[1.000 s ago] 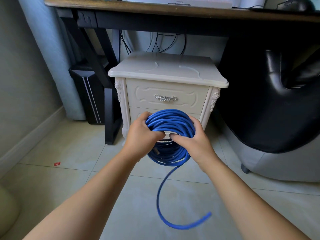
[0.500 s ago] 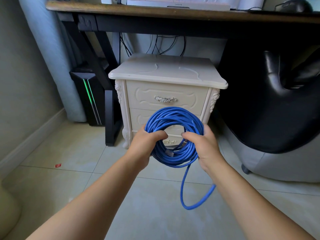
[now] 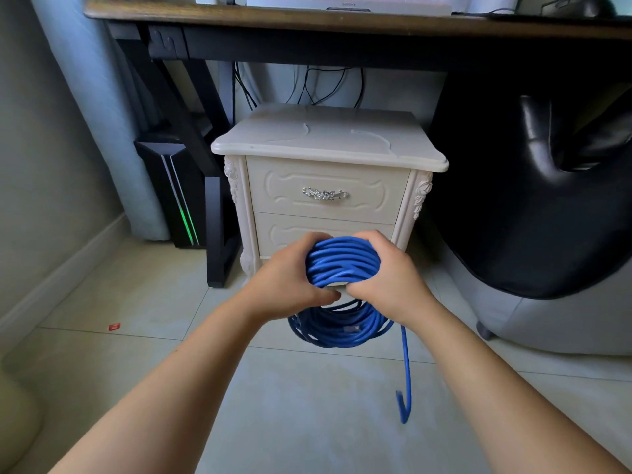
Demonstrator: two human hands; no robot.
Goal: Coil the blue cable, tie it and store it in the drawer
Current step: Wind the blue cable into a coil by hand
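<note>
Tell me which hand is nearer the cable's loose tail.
Right. The tail drops from just under the right hand; the left hand grips the coil on the opposite side, farther off.

A dark wooden desk with a black frame (image 3: 307, 20) spans the far side, with black cords (image 3: 307, 87) hanging behind it. At far left, a black computer tower with a green light strip (image 3: 174, 200) stands by a pale blue curtain (image 3: 99, 131). A glossy black padded seat on a grey base (image 3: 547, 206), possibly a chair, fills the right. A small red scrap (image 3: 114, 326) lies on the pale tiled floor (image 3: 136, 295) at left.
</note>
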